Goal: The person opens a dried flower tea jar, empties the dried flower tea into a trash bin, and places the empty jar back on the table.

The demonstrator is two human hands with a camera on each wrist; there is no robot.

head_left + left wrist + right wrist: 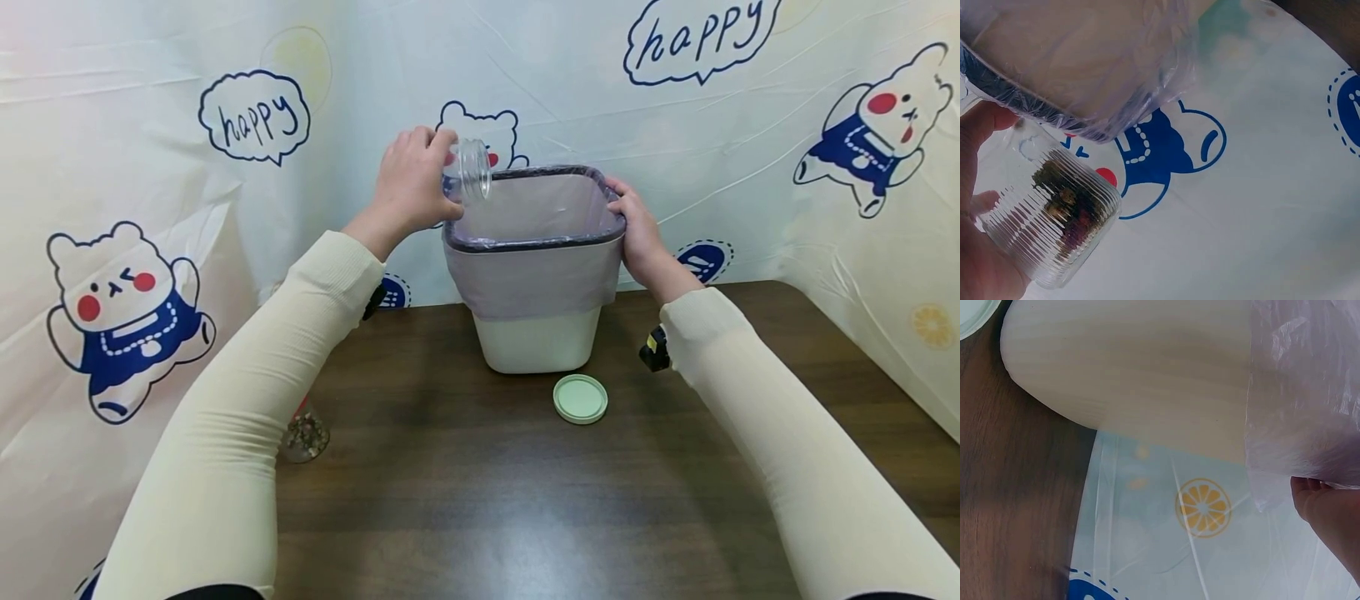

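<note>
A clear ribbed glass jar point(474, 171) is in my left hand point(408, 183), thumb and fingers around it. It lies tipped over at the left rim of a white trash bin point(536, 343), its lidless mouth facing the bin's opening. Dried bits point(1067, 203) in green, yellow and dark red show inside the jar in the left wrist view. A translucent purple bag point(532, 283) lines the bin and folds down over its outside. My right hand point(641, 233) grips the bin's right rim through the bag, fingers over the edge. The bin's inner bottom is hidden.
A pale green round lid point(580, 399) lies on the dark wooden table point(487, 500) just in front of the bin. Partly behind my left forearm stands a small jar point(305, 437) of dried pieces with some red at its top. A printed curtain point(360, 75) hangs behind the bin.
</note>
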